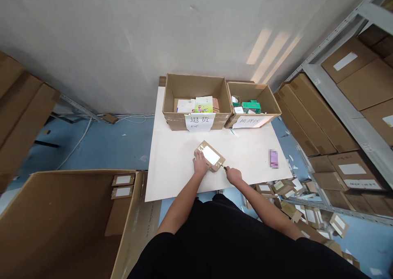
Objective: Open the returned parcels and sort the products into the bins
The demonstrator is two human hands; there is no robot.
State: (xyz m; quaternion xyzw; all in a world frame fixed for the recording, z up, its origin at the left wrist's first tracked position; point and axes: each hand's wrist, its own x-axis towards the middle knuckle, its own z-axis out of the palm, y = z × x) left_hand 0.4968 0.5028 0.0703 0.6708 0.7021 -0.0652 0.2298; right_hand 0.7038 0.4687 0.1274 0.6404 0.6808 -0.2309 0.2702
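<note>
A small cardboard box [218,149] with a white label and shiny tape lies at an angle on the white table [172,160]. My left hand [200,163] rests on its left side, thumb and fingers spread over the near edge and top. In my right hand [233,175], closed in a grip, is a utility knife [225,168]. Its tip meets the box's right end, by the taped edge. Most of the knife's handle is hidden in my fist.
Two open cartons with paper signs, a larger one [176,121] and a smaller one [278,109], stand along the table's back. A blurred purple item [273,159] lies at right. Beside the table stand a big open carton [82,172] and a loaded shelf [353,125]. Parcels [290,209] cover the floor at right.
</note>
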